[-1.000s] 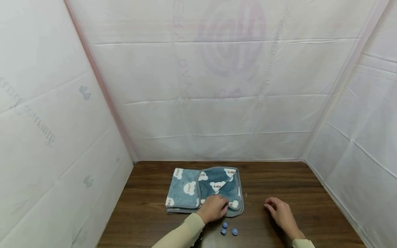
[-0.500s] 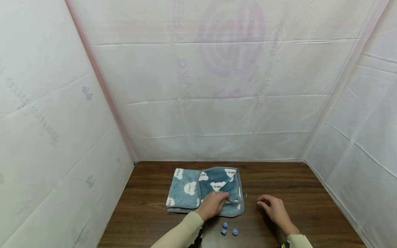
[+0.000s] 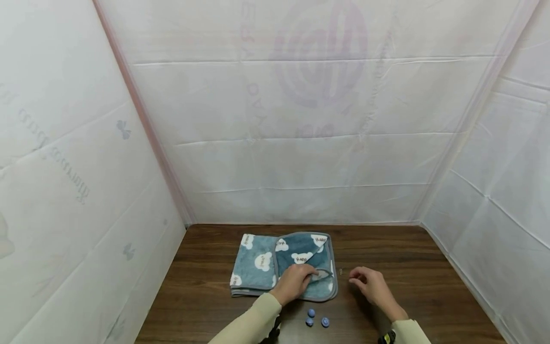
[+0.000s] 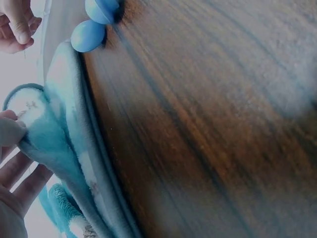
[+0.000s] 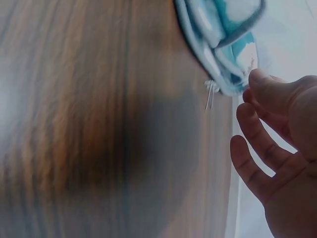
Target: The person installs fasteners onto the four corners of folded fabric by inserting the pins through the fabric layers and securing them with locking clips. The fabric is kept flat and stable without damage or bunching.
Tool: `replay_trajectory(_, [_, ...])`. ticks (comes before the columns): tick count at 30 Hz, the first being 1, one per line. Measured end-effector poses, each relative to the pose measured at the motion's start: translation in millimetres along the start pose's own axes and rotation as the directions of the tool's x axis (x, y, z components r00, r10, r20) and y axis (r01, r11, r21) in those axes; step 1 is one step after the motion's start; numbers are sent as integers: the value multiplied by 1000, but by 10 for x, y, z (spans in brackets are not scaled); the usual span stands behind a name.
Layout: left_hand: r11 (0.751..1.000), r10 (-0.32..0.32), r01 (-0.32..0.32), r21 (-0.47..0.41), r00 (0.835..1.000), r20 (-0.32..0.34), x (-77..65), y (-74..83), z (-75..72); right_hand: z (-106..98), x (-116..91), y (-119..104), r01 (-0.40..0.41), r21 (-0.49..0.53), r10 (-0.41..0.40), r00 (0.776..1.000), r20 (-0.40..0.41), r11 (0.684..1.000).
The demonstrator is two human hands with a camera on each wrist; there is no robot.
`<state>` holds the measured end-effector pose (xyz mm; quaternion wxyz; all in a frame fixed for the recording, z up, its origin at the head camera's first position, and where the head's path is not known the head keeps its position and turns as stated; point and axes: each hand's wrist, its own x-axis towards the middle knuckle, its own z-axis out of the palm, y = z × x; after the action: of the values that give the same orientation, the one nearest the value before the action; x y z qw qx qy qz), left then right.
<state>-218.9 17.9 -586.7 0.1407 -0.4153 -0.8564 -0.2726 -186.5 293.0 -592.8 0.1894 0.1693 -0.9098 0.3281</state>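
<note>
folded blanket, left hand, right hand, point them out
Folded blanket (image 3: 284, 259), head view: top surface near its middle.
Left hand (image 3: 292, 283), head view: back of the hand.
Right hand (image 3: 375, 288), head view: back of the hand.

Beyond the thumb of the right hand (image 5: 285, 136), a blue-and-white cloth (image 5: 232, 12) is lying on the wooden table (image 5: 89, 124), a small clear item (image 5: 211, 87) resting beside it.

Back wall (image 3: 215, 105), left wall (image 3: 64, 239), right wall (image 3: 507, 167): creased white sheeting. Faint pinkish round logo (image 3: 321, 50) on back wall. Reddish strip (image 3: 141, 111) borders left wall. Table (image 3: 386, 251): dark brown wood grain, pale sheen.
</note>
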Motion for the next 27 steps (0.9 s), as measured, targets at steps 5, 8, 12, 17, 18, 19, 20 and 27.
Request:
replay_trajectory(5, [1000, 8, -8, -2, 1000, -24, 17, 9, -20, 20, 106, -85, -50, 82, 44, 996, 77, 995])
replay_trajectory(8, [1000, 11, -11, -9, 999, -32, 23, 18, -34, 29, 178, -152, -73, 130, 57, 991, 123, 989])
replay_trajectory(12, [999, 23, -24, -22, 999, -43, 26, 28, -57, 28, 257, -265, -89, 176, 57, 982, 178, 980])
replay_trajectory(17, [999, 43, -45, -27, 998, -53, 22, 30, -76, 49, 316, -363, -100, 238, 39, 968, 247, 966])
replay_trajectory(18, [999, 45, -46, -29, 998, -54, 20, 29, -78, 58, 323, -374, -96, 245, 32, 966, 256, 965])
replay_trajectory(19, [998, 45, -47, -31, 998, -53, 17, 28, -80, 66, 328, -384, -92, 249, 24, 965, 260, 964])
replay_trajectory(20, [998, 44, -46, -32, 998, -53, 16, 29, -84, 74, 333, -392, -85, 251, 17, 965, 262, 964])
replay_trajectory(27, [999, 44, -46, -28, 997, -65, 2, -3, -82, 130, 367, -445, -96, 239, 28, 962, 273, 966])
